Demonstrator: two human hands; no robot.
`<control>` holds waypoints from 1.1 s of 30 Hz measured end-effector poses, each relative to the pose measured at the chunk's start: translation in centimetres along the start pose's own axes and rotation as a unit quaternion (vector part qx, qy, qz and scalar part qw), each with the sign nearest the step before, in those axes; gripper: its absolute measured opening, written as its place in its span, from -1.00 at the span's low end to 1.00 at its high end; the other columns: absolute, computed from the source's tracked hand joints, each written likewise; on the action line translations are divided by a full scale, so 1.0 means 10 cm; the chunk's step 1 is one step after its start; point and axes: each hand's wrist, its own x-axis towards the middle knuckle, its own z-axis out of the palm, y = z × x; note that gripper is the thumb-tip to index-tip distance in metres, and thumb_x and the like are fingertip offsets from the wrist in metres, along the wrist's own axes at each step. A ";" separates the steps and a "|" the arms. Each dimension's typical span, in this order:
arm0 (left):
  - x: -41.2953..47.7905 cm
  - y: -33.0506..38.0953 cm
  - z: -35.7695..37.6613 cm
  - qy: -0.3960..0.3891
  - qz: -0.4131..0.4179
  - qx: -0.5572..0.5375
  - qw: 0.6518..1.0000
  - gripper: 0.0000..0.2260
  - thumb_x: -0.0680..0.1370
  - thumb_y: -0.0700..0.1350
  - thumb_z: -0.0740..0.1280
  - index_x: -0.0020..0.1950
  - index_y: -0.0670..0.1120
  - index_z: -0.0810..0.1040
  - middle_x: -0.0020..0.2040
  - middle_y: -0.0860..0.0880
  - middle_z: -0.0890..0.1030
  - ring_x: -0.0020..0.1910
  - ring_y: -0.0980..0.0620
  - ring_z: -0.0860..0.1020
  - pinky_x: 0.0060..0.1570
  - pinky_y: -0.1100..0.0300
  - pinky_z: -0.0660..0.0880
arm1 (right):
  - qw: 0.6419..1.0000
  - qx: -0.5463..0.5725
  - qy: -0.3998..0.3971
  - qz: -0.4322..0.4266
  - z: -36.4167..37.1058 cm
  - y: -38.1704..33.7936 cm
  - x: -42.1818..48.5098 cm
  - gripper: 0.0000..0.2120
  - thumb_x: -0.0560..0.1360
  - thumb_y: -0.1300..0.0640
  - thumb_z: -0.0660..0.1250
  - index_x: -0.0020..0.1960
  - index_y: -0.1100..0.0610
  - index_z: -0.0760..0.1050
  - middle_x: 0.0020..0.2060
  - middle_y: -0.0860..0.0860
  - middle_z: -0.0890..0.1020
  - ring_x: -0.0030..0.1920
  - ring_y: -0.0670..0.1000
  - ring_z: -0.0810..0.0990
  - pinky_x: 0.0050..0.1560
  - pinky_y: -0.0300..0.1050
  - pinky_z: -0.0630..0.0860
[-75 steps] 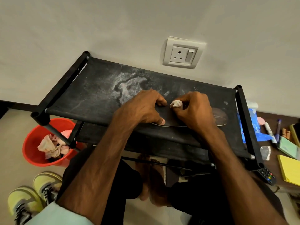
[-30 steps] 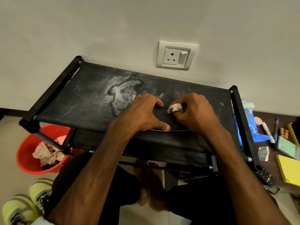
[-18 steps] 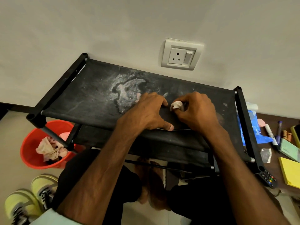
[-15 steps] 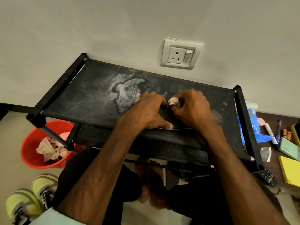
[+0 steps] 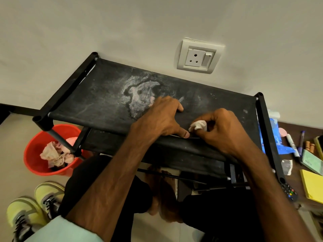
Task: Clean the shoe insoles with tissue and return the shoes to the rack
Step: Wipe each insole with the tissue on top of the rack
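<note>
step in hand, by my read: wiping the insole (image 5: 185,121), centre frame on the rack (image 5: 108,95) top shelf. left hand (image 5: 161,117) fingers spread, pressing it flat. right hand (image 5: 222,128) fingertips pinch the tissue wad (image 5: 198,125), touching the insole beside the left thumb. next: firm strokes, then refit into the yellow shoes (image 5: 33,208), lower left.

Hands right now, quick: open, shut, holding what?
Left hand: open, pressing down on the insole.
Right hand: pinching a tissue wad.
</note>
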 end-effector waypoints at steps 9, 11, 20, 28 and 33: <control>0.01 0.01 -0.01 -0.005 -0.003 0.010 1.000 -0.21 0.27 0.22 0.63 0.43 0.02 0.49 0.39 0.00 0.46 0.37 -0.03 0.39 0.34 -0.01 0.41 | 0.996 -0.001 0.086 0.029 0.23 -0.11 0.37 -0.85 0.48 0.01 0.44 0.02 -0.08 0.72 -0.18 -0.04 0.74 -0.17 0.02 0.70 -0.12 0.11 0.68; 0.02 0.00 0.00 -0.005 -0.008 -0.004 1.000 -0.20 0.24 0.22 0.64 0.41 0.03 0.50 0.38 0.01 0.49 0.34 -0.02 0.43 0.33 -0.03 0.44 | 0.997 0.008 0.069 0.019 0.21 -0.10 0.34 -0.85 0.47 0.02 0.44 0.01 -0.07 0.73 -0.19 -0.05 0.74 -0.20 -0.02 0.69 -0.14 0.11 0.68; 0.02 -0.01 0.01 0.001 0.005 -0.020 1.000 -0.22 0.27 0.18 0.64 0.42 0.00 0.47 0.34 0.04 0.45 0.28 0.07 0.38 0.20 0.17 0.35 | 0.999 0.020 -0.034 -0.001 -0.05 -0.04 -0.08 -0.92 0.43 -0.01 0.52 -0.09 -0.15 0.75 -0.21 -0.23 0.72 -0.26 -0.20 0.65 -0.20 0.03 0.65; 0.00 0.00 -0.01 -0.001 0.008 0.000 1.000 -0.25 0.29 0.19 0.63 0.41 0.00 0.50 0.36 0.00 0.47 0.34 -0.02 0.39 0.26 0.08 0.39 | 0.997 0.024 0.080 0.002 0.19 -0.17 0.23 -0.83 0.43 0.01 0.45 -0.01 -0.13 0.73 -0.23 -0.08 0.73 -0.27 -0.06 0.66 -0.23 0.08 0.65; 0.02 0.00 -0.01 -0.004 -0.007 -0.016 1.000 -0.23 0.27 0.20 0.64 0.41 0.02 0.50 0.36 0.02 0.50 0.33 -0.01 0.43 0.31 0.01 0.44 | 0.998 0.025 0.063 0.014 0.10 -0.11 0.22 -0.79 0.39 -0.08 0.38 -0.02 -0.21 0.72 -0.22 -0.12 0.74 -0.25 -0.09 0.67 -0.19 0.08 0.66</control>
